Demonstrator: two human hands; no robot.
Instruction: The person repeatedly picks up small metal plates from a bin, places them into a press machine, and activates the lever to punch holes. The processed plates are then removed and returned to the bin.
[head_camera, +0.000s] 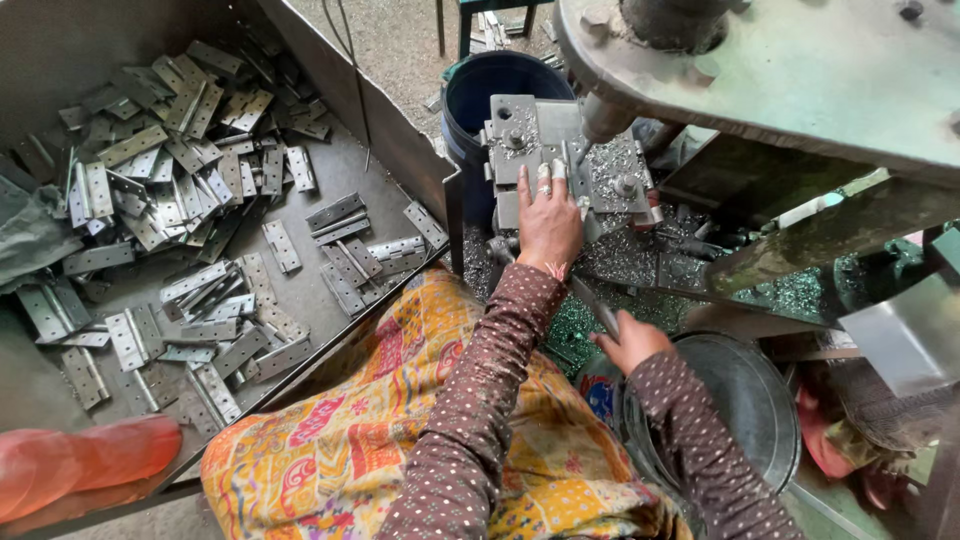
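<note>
Left hand (548, 222) presses flat, fingers together, on the grey steel drilling fixture (560, 160); right hand (630, 340) grips a slim metal lever (595, 308).

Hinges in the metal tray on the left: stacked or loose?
Loose. The hinges lie scattered flat at mixed angles across the tray, piled thicker toward its far corner, none in neat stacks.

Two hands show: the left hand (548, 222) on the jig (560, 160), the right hand (630, 340) below it. Left of the jig, one tray (400, 150) holds hinges (180, 200), perhaps a hundred, too heaped to count. One blue bucket (490, 90) stands behind the jig.
</note>
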